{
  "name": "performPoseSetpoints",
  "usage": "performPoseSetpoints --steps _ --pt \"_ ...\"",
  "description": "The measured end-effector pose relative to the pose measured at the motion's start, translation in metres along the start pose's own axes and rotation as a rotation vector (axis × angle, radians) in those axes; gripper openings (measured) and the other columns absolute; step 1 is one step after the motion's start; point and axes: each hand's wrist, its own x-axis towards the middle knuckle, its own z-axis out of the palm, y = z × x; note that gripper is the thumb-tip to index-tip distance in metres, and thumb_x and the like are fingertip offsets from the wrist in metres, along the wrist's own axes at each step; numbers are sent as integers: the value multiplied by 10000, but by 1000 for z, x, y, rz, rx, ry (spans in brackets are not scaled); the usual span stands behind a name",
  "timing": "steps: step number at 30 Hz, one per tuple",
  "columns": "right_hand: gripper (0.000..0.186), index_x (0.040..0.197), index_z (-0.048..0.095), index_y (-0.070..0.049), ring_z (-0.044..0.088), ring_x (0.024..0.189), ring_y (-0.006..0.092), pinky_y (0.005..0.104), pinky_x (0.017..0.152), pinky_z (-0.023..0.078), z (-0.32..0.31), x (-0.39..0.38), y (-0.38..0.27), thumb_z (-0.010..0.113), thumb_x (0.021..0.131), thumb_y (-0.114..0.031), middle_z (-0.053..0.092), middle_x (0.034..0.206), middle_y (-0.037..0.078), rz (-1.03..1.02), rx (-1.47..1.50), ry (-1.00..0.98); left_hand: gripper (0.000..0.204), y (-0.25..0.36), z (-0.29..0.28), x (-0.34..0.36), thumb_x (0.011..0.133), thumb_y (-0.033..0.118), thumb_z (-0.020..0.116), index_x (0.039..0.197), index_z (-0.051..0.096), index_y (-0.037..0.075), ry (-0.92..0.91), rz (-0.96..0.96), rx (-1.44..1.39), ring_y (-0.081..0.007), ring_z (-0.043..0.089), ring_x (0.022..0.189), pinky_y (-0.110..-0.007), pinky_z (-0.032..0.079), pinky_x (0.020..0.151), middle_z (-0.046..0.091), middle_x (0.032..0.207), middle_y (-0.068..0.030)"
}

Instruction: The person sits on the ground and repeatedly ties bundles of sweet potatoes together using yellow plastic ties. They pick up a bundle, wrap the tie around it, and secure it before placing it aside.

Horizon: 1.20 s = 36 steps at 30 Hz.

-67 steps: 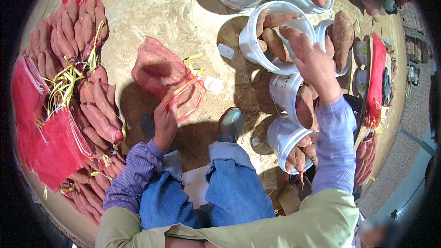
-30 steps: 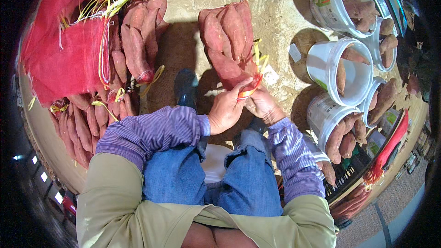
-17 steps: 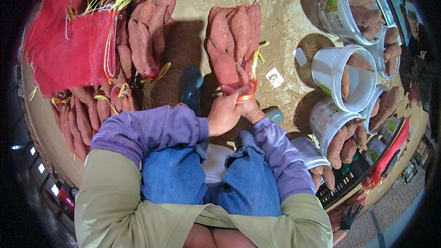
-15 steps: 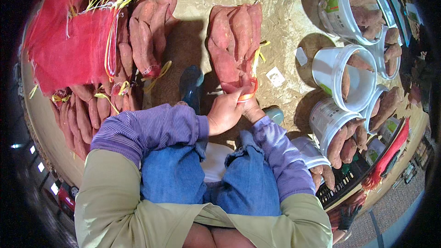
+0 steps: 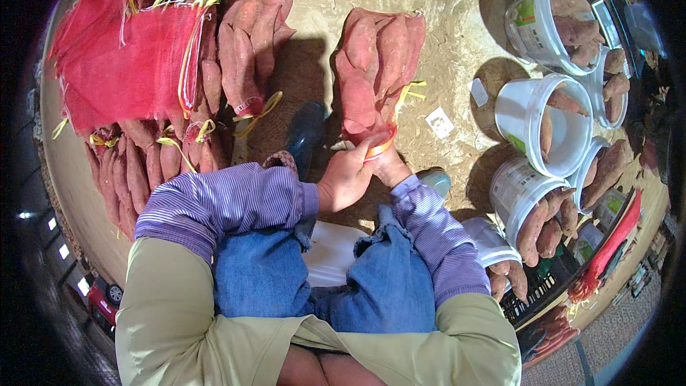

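Observation:
A pink mesh bag (image 5: 379, 57) packed with several sweet potatoes lies ahead of me, its red-orange drawstring edge toward me and yellow ties (image 5: 411, 93) at its right. My left hand (image 5: 346, 179) is closed on the bag's mouth. My right hand (image 5: 389, 166) grips the same end from the right, its fingers partly hidden. Both hands meet just above my knees, between my boots. A small white paper (image 5: 439, 122) lies to the bag's right.
Filled mesh bags (image 5: 243, 64) and red empty bags (image 5: 125, 64) are piled at left. White buckets (image 5: 522, 125) of sweet potatoes line the right, beside a dark crate (image 5: 532, 293) and a narrow board holding red bags (image 5: 607, 246).
My right hand has come from a bucket at right to join my left at the bag's mouth; the bag now looks full. Over the last half second, only the view shifts slightly.

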Motion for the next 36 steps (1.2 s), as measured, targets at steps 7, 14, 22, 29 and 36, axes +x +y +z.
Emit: performPoseSetpoints --steps 7,14,22,29,36 --pt "817 1358 410 -36 424 1264 349 418 1032 362 16 19 9 759 714 -397 469 1346 209 -690 -1482 364 359 -15 9 1 958 86 480 1317 479 76 1 22 -43 -333 642 1028 -375 497 875 630 1115 -222" --pt "705 1416 323 -49 418 1295 247 346 1074 342 -7 13 -2 666 833 -247 436 1407 120 -312 -733 205 533 9 -3 18 904 181 610 1369 405 22 -129 96 -144 -238 594 1106 -328 473 927 580 1231 -191" --pt "399 1168 571 -15 604 821 138 298 676 496 -9 23 1 713 831 -175 636 965 49 -122 -203 110 703 -37 -90 166 882 505 589 1351 426 7 24 -286 -852 -274 534 1143 -384 407 969 518 1337 -121" --pt "490 1188 520 11 587 887 176 324 754 491 18 3 -38 714 821 -250 618 1011 78 -107 -131 41 509 -62 -87 205 980 495 408 1282 538 106 -204 -487 -1173 -253 565 1161 -493 425 1013 603 1257 -80" --pt "667 1178 452 60 578 965 435 481 851 463 -2 -23 -9 762 740 -337 570 1041 303 -370 -843 431 510 -58 -34 189 1019 452 318 1254 494 35 -72 -387 -1298 -312 608 1013 -488 507 909 597 1183 -143"
